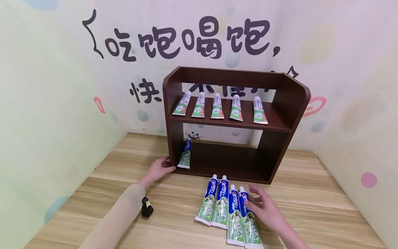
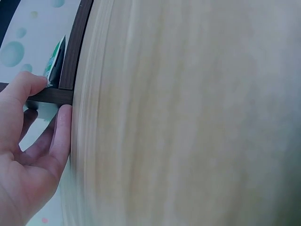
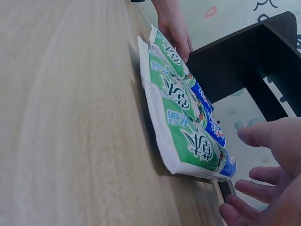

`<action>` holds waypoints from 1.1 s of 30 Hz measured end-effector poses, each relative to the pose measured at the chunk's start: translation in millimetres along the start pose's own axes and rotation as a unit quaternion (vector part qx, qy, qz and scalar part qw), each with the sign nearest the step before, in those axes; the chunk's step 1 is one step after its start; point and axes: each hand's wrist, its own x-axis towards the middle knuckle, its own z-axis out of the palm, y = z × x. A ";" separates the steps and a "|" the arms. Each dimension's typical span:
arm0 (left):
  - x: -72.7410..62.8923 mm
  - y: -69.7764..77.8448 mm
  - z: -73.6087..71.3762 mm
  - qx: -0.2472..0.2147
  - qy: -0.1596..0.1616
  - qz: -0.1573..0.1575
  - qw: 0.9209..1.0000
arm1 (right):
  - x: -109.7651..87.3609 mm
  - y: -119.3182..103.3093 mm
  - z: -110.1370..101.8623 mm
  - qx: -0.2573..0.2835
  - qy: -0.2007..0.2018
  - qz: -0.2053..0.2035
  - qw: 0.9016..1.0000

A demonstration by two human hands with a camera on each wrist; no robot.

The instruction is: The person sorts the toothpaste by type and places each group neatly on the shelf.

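Note:
My left hand (image 1: 159, 169) grips the lower left corner of a dark brown two-tier shelf (image 1: 224, 160). Its thumb and fingers lie on either side of the shelf's edge (image 2: 51, 96) in the left wrist view. Just inside that corner, a blue-and-green toothpaste tube (image 1: 186, 154) leans on the lower tier. Several more such tubes lie side by side on the table before the shelf. At the rightmost tube (image 1: 250, 218) is my right hand (image 1: 267, 211), fingers spread and relaxed. In the right wrist view a gap shows between those fingers (image 3: 256, 190) and the tubes (image 3: 195, 146).
On the upper tier stands a row of several smaller white-and-green toothpaste tubes (image 1: 217, 106). A small black object (image 1: 147, 207) sits on the wooden table (image 1: 174, 221) beside my left forearm. Behind the shelf rises a printed wall (image 1: 124, 20), with side walls at left and right.

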 end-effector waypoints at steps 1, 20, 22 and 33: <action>0.1 0.3 0.1 0.001 0.000 -0.002 1.000 | -0.3 0.1 0.0 -0.001 -0.003 0.003 1.000; 0.1 -2.1 0.5 0.004 -0.002 0.002 1.000 | -3.5 3.9 0.7 -0.014 -0.072 0.011 0.997; -0.5 -1.6 0.3 0.004 -0.002 0.001 1.000 | -4.1 3.5 1.0 -0.015 -0.075 0.016 0.997; 0.4 -1.2 -0.6 0.009 0.002 -0.005 1.000 | -3.2 -5.7 4.9 -0.067 -0.060 0.052 0.995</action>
